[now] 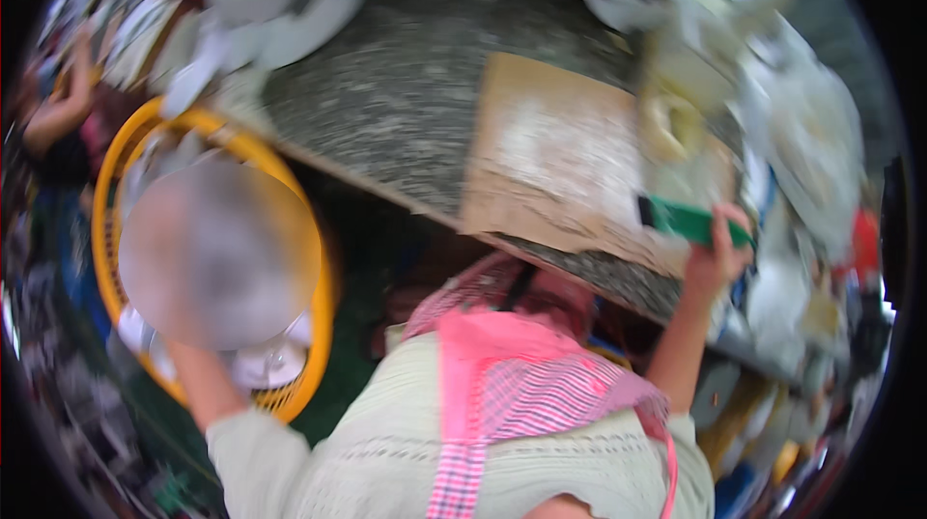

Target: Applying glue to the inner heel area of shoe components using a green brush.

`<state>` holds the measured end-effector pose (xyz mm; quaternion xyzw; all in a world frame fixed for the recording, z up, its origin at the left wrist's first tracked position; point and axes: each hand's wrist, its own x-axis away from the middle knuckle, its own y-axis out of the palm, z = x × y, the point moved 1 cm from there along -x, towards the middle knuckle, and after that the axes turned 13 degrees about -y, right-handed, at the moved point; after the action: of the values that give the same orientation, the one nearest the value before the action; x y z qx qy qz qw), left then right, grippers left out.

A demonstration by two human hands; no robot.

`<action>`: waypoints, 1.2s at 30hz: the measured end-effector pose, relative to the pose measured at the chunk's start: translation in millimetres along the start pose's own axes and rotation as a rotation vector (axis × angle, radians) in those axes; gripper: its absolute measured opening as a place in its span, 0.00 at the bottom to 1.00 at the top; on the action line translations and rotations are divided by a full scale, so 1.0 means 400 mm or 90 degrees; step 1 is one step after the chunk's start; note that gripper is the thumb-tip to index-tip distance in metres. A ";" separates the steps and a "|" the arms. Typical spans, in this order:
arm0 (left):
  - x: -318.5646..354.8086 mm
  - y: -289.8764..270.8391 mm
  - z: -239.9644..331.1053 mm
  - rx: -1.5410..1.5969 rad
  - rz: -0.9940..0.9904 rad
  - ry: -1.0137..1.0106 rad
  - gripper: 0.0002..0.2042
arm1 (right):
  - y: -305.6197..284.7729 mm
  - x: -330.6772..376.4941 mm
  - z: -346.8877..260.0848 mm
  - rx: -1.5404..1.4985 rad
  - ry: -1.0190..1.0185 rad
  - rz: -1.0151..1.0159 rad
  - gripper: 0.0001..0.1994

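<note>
My right hand is closed around a green flat tool with a dark end. It is over the right edge of a brown cardboard sheet that has whitish smears across its middle. My left forearm reaches over a yellow plastic basket on the left. A round blurred patch covers that hand, so its fingers and anything in them are hidden. Pale pieces lie inside the basket.
A grey speckled worktop stands in front of me. Overlapping white rounded pieces line its far edge. On the right are a yellowish ring and clear plastic bags. Another person's arm shows at the far left.
</note>
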<state>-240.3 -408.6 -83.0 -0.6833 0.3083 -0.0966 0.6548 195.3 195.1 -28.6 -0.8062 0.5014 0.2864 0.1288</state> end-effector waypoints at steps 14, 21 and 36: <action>-0.357 -0.218 1.065 0.574 -0.026 0.013 0.14 | 0.066 -0.212 0.033 0.156 -0.069 -0.210 0.05; -0.233 -0.283 1.055 0.426 -0.111 0.413 0.11 | -0.076 -0.186 0.030 0.062 0.020 -0.001 0.04; -0.235 -0.300 1.075 0.385 -0.328 0.552 0.11 | 0.198 -0.047 0.011 -0.101 0.049 -0.546 0.05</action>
<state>-49.0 -3.5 3.8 -0.4169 0.3309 -0.6070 0.5901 117.7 174.2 -14.6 -0.9588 0.1024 0.2148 0.1549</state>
